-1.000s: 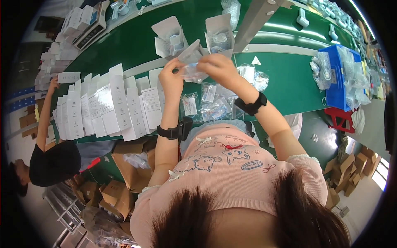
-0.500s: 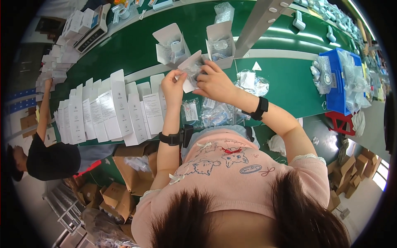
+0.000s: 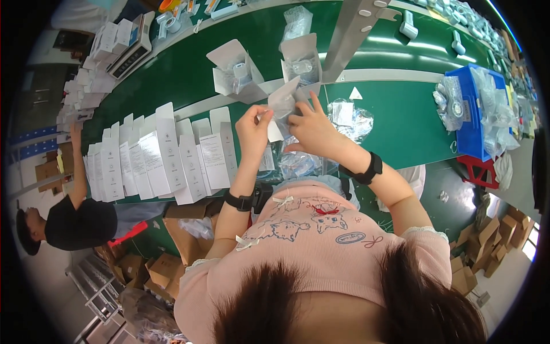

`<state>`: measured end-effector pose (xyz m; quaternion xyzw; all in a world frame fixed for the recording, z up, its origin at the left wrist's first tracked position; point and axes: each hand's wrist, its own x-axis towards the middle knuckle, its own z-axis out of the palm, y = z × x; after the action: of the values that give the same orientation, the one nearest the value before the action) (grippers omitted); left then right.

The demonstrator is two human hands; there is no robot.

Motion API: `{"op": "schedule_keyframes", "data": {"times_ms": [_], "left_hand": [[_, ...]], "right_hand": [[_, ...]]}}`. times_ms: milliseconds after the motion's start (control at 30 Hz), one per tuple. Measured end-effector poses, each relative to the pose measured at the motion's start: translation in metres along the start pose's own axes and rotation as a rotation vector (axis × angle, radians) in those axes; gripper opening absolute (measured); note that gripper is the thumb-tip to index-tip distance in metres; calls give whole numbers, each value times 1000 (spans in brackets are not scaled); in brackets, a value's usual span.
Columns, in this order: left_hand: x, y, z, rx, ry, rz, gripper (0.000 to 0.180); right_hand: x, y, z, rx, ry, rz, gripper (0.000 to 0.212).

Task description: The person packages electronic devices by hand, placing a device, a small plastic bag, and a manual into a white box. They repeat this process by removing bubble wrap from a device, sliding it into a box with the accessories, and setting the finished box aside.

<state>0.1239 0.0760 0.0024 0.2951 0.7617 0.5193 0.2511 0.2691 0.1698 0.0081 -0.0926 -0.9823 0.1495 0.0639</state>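
My left hand (image 3: 252, 127) pinches the edge of a small white open-topped box (image 3: 275, 131), thumb and fingers closed on it. The box is tilted, its lid flap standing up, and greyish clear plastic shows in its mouth. Close against its right side is my right hand (image 3: 314, 125), fingers spread and some fingertips at the opening; what they touch inside is hidden. Behind stand two open white boxes: the left box (image 3: 240, 80) holds a pale rounded device in clear wrap, the right box (image 3: 301, 63) a bagged item. Clear bags (image 3: 301, 160) lie below my hands.
A row of upright white boxes (image 3: 154, 155) lines the bench's near left. Bagged parts (image 3: 349, 117) lie right of my hand, before a metal post (image 3: 349, 40). A blue bin (image 3: 472, 114) of bubble-wrapped items stands far right. Another person (image 3: 80, 223) reaches toward stacked boxes at left.
Both hands and the held box have shifted slightly right and nearer to me. My right hand's fingers have spread from their closer position around the box.
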Motion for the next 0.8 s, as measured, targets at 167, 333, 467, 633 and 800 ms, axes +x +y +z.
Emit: {"op": "schedule_keyframes", "data": {"times_ms": [167, 333, 467, 633, 800], "left_hand": [[-6, 4, -4, -96, 86, 33, 4], [-22, 48, 21, -274, -117, 86, 14], [-11, 46, 36, -432, -82, 343, 46], [52, -48, -31, -4, 454, 294, 83], [96, -95, -27, -308, -41, 246, 97]], "right_hand": [[-37, 11, 0, 45, 473, -209, 49], [-58, 19, 4, 833, 840, 337, 65], [-73, 44, 11, 1004, 588, 563, 69], [-83, 72, 16, 1122, 553, 846, 62], [-61, 101, 49, 1114, 635, 790, 56]]}}
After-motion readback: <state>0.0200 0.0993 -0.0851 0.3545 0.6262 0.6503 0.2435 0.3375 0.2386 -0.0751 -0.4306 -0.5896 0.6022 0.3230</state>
